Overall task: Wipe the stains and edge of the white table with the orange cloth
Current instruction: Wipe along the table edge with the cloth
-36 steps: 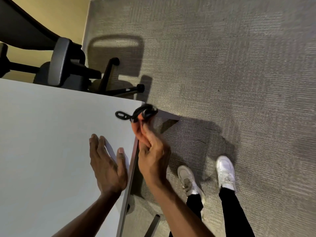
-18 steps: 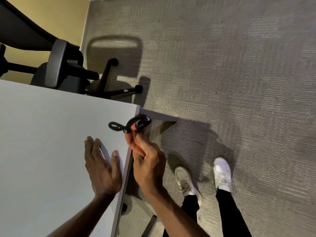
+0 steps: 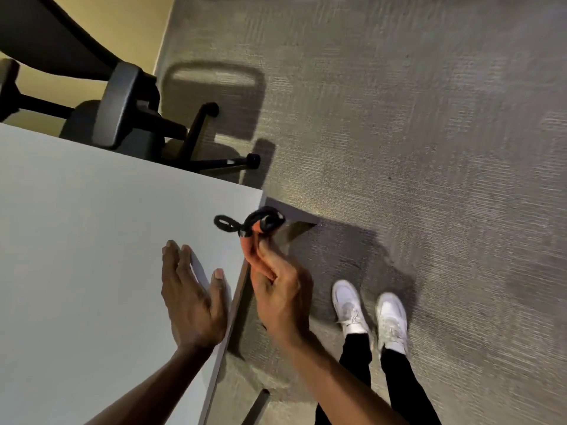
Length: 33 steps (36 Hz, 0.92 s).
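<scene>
The white table (image 3: 76, 271) fills the lower left, and its corner lies near the middle of the view. My left hand (image 3: 190, 299) lies flat and open on the tabletop, close to the right edge. My right hand (image 3: 276, 289) hovers just off that edge near the corner, with its fingers pinched on a black looped cord (image 3: 264, 216) that sticks out over the table corner. An orange tint shows at the fingertips; I cannot tell whether it is the orange cloth. No stains are visible on the tabletop.
A black office chair (image 3: 122, 111) stands behind the table's far edge, its wheeled base reaching right. Grey carpet (image 3: 429, 118) covers the floor. My white shoes (image 3: 349, 305) stand beside the table. A grey frame bar (image 3: 294, 213) juts from under the corner.
My right hand and the black cord dipped a little lower near the table corner. My two feet have drawn closer together. My left hand has stayed flat on the table.
</scene>
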Tool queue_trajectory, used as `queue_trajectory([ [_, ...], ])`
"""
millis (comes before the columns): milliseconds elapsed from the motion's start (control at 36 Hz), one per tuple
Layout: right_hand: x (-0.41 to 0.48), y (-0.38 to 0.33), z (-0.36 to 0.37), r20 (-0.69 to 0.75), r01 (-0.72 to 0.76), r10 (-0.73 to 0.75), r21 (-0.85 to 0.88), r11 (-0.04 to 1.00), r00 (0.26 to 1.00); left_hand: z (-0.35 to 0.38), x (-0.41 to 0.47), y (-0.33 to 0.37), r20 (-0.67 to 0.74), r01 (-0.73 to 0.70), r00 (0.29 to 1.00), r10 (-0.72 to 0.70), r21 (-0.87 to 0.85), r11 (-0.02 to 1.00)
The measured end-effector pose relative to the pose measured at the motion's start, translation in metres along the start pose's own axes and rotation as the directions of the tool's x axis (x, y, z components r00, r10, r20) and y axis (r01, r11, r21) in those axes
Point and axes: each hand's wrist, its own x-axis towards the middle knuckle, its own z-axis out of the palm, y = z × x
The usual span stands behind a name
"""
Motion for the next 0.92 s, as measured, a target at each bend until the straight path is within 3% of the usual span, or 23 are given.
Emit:
queue_trajectory([
  [111,0.000,-0.004,-0.037,0.237,-0.085,0.044,0.163,0.983,0.971,-0.003,0.000,0.001,0.007,-0.013,1.000,0.013,-0.020,1.000],
  [278,0.038,-0.005,-0.075,0.213,-0.289,0.243,0.221,0.931,0.946,-0.006,0.002,0.005,0.012,-0.010,1.000,0.010,-0.028,1.000],
  [417,0.083,0.007,-0.097,0.250,-0.468,0.400,0.367,0.804,0.882,-0.008,0.003,0.007,0.014,-0.013,1.000,0.014,-0.051,0.999],
  [583,0.134,0.009,-0.104,0.366,-0.545,0.417,0.396,0.739,0.832,-0.006,0.004,0.009,-0.017,-0.044,0.999,0.043,-0.054,0.998],
  [667,0.155,0.011,-0.101,0.422,-0.527,0.378,0.325,0.785,0.824,-0.006,0.004,0.008,0.003,-0.039,0.999,0.039,-0.027,0.999],
  [750,0.176,0.014,-0.100,0.474,-0.499,0.336,0.274,0.822,0.814,-0.008,0.007,0.014,0.040,0.033,0.999,-0.034,0.015,0.999],
  [806,0.190,0.017,-0.101,0.508,-0.488,0.322,0.235,0.840,0.799,-0.008,0.014,0.027,0.026,0.162,0.986,-0.163,0.010,0.987],
  [917,0.218,0.018,-0.105,0.585,-0.415,0.261,0.144,0.899,0.768,0.000,0.039,0.073,-0.063,0.427,0.901,-0.430,-0.057,0.903],
])
